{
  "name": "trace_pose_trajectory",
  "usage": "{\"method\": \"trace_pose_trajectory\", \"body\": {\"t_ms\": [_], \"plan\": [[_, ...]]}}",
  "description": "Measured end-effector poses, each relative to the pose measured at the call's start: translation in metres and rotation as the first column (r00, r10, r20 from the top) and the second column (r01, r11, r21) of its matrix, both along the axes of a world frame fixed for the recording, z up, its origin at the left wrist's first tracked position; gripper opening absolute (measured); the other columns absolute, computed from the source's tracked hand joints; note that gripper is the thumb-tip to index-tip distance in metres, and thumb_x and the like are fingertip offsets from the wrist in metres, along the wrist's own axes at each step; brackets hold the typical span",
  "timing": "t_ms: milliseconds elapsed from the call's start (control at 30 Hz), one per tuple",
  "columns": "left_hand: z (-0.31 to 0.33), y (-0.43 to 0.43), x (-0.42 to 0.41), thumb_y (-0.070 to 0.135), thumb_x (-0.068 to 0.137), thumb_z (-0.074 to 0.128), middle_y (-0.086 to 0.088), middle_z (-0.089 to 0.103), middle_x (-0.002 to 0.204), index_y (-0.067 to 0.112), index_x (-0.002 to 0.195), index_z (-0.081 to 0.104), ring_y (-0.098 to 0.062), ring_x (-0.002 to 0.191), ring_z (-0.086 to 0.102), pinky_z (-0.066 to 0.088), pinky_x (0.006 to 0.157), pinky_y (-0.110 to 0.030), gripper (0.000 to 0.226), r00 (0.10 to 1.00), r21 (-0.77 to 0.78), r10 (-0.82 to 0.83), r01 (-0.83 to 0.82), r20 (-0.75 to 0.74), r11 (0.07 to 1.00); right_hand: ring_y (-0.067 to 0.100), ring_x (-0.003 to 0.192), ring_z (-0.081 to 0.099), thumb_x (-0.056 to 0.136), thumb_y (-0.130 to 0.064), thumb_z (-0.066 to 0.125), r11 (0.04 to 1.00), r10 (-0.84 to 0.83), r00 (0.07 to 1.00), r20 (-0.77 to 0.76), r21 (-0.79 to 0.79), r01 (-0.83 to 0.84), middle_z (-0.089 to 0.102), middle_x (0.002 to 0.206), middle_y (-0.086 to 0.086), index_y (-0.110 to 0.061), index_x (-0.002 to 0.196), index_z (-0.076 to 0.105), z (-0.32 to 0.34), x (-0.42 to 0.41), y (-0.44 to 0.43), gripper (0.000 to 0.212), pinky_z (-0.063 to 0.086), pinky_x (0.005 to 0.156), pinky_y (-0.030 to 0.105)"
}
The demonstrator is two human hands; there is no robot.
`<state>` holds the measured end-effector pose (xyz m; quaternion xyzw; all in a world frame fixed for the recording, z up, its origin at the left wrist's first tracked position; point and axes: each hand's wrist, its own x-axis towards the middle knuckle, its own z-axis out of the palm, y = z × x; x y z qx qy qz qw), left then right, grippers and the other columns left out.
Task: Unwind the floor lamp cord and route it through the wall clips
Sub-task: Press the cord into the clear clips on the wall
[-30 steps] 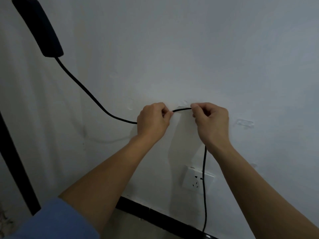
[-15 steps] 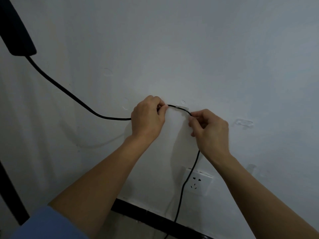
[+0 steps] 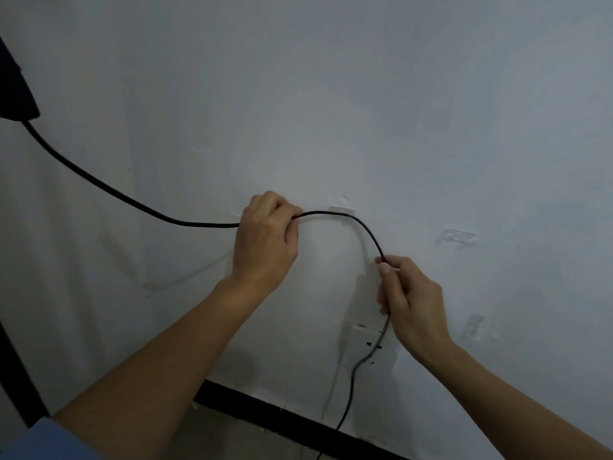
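Observation:
A black lamp cord [image 3: 99, 185] runs from a dark lamp part [image 3: 15, 94] at the upper left down across the white wall. My left hand [image 3: 265, 240] pinches the cord just left of a small clear wall clip [image 3: 341, 210]. The cord passes through that clip and arcs down to my right hand [image 3: 408, 300], which grips it below and to the right of the clip. Below that hand the cord hangs past the wall socket [image 3: 370, 350] toward the floor. Two more clear clips [image 3: 459, 237] [image 3: 472, 327] sit empty on the wall to the right.
A black skirting strip [image 3: 265, 410] runs along the foot of the wall. A dark vertical post [image 3: 16, 366] stands at the left edge. Faint round marks [image 3: 200, 146] show on the wall above my left hand.
The cord now sits in the first clip. My right hand has slid down and to the right along the cord, away from the clip. My left hand has stayed beside the clip.

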<state>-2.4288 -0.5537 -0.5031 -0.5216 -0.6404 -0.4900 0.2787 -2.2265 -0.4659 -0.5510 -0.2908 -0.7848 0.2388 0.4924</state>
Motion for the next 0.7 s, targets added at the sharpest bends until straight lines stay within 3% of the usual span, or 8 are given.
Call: {"method": "trace_pose_trajectory", "body": {"t_ms": [67,133,200,367,467,567,700], "plan": [[0.0,-0.002,0.005,-0.002,0.08,0.064,-0.016,0.064,0.096,0.004,0.096,0.071,-0.033,0.093,0.057,0.051,0.08,-0.043,0.018,0.997,0.039,0.013,-0.01,-0.073,0.999,0.016,0.056,0.06,0.097,-0.033,0.052,0.998,-0.048,0.994,0.1,0.054,0.043,0.066,0.061,0.0,-0.026,0.1,0.07,0.007,0.004,0.002,0.019,0.05,0.057,0.034],[0.003,-0.001,0.015,-0.003,0.08,0.063,-0.015,0.065,0.1,0.005,0.096,0.07,-0.033,0.097,0.058,0.05,0.081,-0.04,0.019,0.988,0.074,0.003,0.009,-0.154,0.997,0.015,0.06,0.062,0.096,-0.033,0.056,0.992,-0.086,0.979,0.187,0.107,0.067,0.069,0.064,0.002,-0.022,0.097,0.074,0.019,0.01,0.003,0.021,0.048,0.06,0.028],[0.007,0.003,0.029,-0.004,0.078,0.063,-0.015,0.066,0.099,0.005,0.096,0.07,-0.033,0.095,0.059,0.05,0.079,-0.04,0.021,0.973,0.079,-0.039,0.059,-0.228,0.995,0.01,0.052,0.056,0.095,-0.033,0.058,0.991,-0.094,0.97,0.223,0.113,0.07,0.066,0.058,0.0,-0.022,0.091,0.076,0.034,0.017,0.005,0.021,0.043,0.053,0.021],[0.009,0.02,0.064,-0.007,0.077,0.064,-0.015,0.069,0.098,0.003,0.098,0.071,-0.033,0.09,0.062,0.056,0.077,-0.041,0.024,0.915,-0.087,-0.188,0.168,-0.358,0.982,0.002,0.043,0.044,0.092,-0.036,0.061,0.996,0.059,0.941,0.335,-0.084,-0.032,0.057,0.05,-0.005,-0.024,0.073,0.073,0.058,0.036,0.004,0.026,0.036,0.046,0.014],[0.007,0.027,0.072,-0.001,0.079,0.067,-0.01,0.069,0.09,0.006,0.09,0.073,-0.031,0.088,0.06,0.055,0.076,-0.039,0.015,0.916,-0.112,-0.17,0.138,-0.363,0.984,0.005,0.043,0.045,0.091,-0.033,0.064,0.978,0.116,0.911,0.397,-0.207,-0.034,0.059,0.049,-0.006,-0.017,0.072,0.073,0.071,0.058,0.008,0.027,0.039,0.045,0.021],[0.007,0.031,0.073,0.01,0.082,0.067,-0.009,0.066,0.083,0.006,0.081,0.073,-0.031,0.084,0.058,0.053,0.076,-0.04,0.006,0.924,-0.104,-0.159,0.13,-0.347,0.986,0.007,0.043,0.048,0.085,-0.024,0.072,0.965,0.102,0.939,0.328,-0.262,-0.013,0.063,0.051,-0.005,-0.018,0.079,0.076,0.085,0.083,0.013,0.01,0.041,0.043,0.021],[0.01,0.032,0.08,0.017,0.082,0.068,-0.01,0.064,0.078,0.005,0.076,0.073,-0.031,0.08,0.057,0.053,0.077,-0.038,0.014,0.942,-0.092,-0.129,0.105,-0.309,0.99,0.003,0.045,0.054,0.076,-0.024,0.08,0.99,-0.106,0.981,0.161,-0.075,0.12,0.067,0.054,-0.006,-0.019,0.071,0.074,0.1,0.103,0.015,0.009,0.043,0.045,0.017]]}}
